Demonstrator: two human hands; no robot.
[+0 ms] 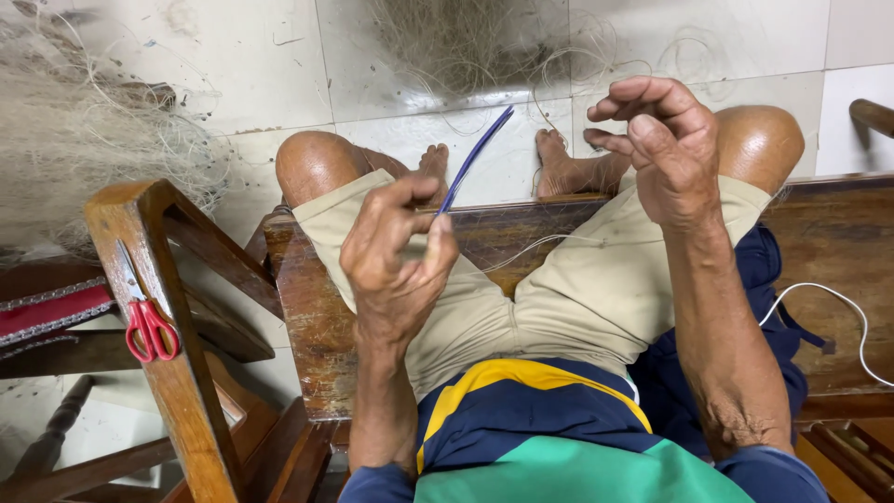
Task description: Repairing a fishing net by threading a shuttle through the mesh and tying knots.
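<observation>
Left hand [396,256] is pinching a slim blue plastic netting needle [475,158]; right hand [656,149] is holding its grip open, fingers curled, near thin pale fishing line [535,247].

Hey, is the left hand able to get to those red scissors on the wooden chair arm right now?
Probably yes, once freed. The red scissors lie uncovered on the wooden chair arm, just beside the left hand, with nothing between. But that hand is pinching a blue netting needle.
</observation>
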